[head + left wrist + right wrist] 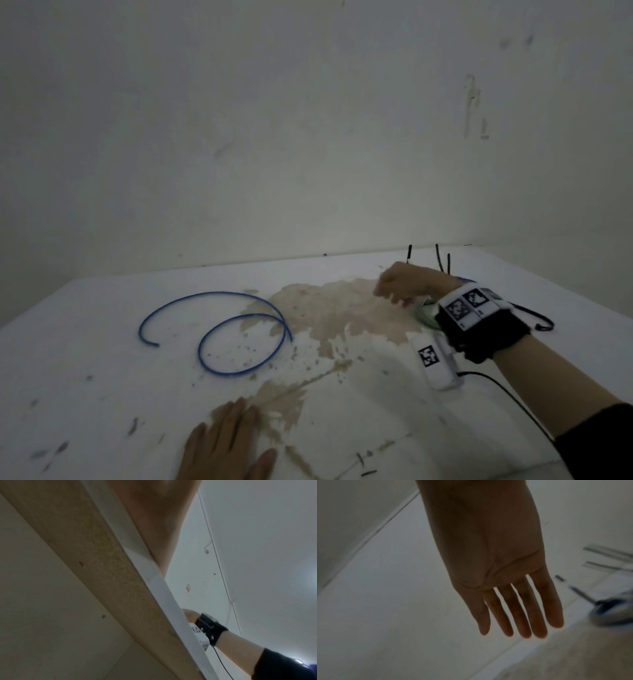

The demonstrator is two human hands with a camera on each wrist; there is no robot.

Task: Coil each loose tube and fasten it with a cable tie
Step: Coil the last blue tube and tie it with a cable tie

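The right hand [407,282] reaches across the bench [102,377] toward some black sticks [442,262], maybe cable ties. In its wrist view the fingers [515,609] are straight and a little spread, holding nothing. The left hand [226,442] lies flat, fingers straight. The blue tube [219,329] lies loose, well apart from both hands. Its curl stretches left to right, ends pointing toward the person. It looks springy, so it may pop open before it is tied.

Left hand [227,442] flat, palm down, right hand [489,566] outstretched, fingers [508,609] straight
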